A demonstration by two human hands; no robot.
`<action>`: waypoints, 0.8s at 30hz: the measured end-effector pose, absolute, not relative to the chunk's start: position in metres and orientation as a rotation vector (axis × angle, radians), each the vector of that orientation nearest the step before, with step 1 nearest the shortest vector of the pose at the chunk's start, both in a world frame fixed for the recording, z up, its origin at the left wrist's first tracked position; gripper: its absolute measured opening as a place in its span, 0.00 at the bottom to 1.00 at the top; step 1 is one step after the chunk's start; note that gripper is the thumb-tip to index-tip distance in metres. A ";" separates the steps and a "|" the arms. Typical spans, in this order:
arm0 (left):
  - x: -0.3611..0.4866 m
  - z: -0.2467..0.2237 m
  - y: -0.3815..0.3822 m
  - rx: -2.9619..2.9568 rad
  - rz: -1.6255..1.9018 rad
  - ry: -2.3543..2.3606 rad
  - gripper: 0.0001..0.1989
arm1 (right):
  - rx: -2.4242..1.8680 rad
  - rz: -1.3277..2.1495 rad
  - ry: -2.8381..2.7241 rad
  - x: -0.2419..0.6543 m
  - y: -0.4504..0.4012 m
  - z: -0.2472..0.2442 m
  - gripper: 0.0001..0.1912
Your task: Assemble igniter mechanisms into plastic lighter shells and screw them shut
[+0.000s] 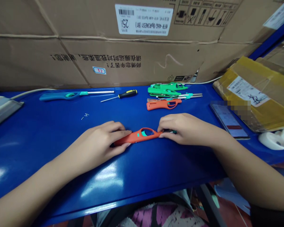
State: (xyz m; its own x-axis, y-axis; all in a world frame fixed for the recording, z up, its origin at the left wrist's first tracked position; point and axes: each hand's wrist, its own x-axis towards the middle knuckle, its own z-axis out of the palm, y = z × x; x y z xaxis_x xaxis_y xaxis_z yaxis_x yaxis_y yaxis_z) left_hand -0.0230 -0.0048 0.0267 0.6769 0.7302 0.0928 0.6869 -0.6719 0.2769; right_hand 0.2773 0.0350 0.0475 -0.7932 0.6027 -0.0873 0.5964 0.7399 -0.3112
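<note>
An orange long-nosed lighter [134, 136] with a teal trigger lies across the middle of the blue table, held at both ends. My left hand [106, 138] grips its handle end, thumb on the near side and fingers on the far side. At the neck, my right hand [177, 127] pinches the other end; the fingers hide most of the lighter's nozzle. Behind them lie an orange lighter shell half [156, 105] and several green lighter parts [165, 90] with metal tubes. A few small screws [85, 116] rest beyond my left hand.
On the blue table [142, 170], a blue lighter [61, 96] and a black-yellow screwdriver [127, 93] lie at the back. A phone [229, 121], a yellow-taped parcel [257, 91] and a white object [272, 140] are on the right. A large cardboard box [68, 25] stands behind.
</note>
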 end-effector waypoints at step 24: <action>-0.024 0.023 -0.005 2.745 0.255 1.125 0.15 | -0.918 0.370 -2.940 0.280 0.033 0.045 0.04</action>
